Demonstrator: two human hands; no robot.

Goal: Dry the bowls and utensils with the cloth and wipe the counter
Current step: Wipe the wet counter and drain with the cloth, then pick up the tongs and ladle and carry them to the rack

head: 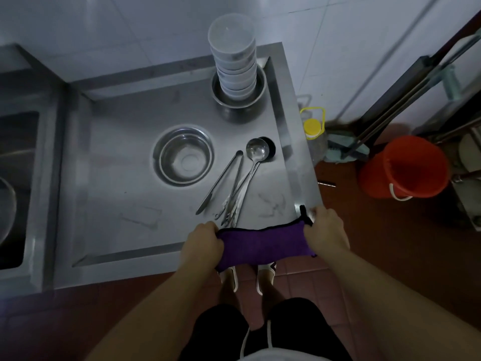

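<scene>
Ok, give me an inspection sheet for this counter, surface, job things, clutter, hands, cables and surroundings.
Surface: steel counter, faint smears near the front edge.
Job's things: purple cloth stretched between both hands; steel bowl upright; stack of white bowls standing in a metal bowl; ladle, tongs and other utensils lying together.
Clutter: nothing seen.
Grippers: left hand and right hand each grip a cloth end.
Cables: nothing seen.
Surroundings: sink to the left; red bucket, yellow-capped bottle on the floor.
</scene>
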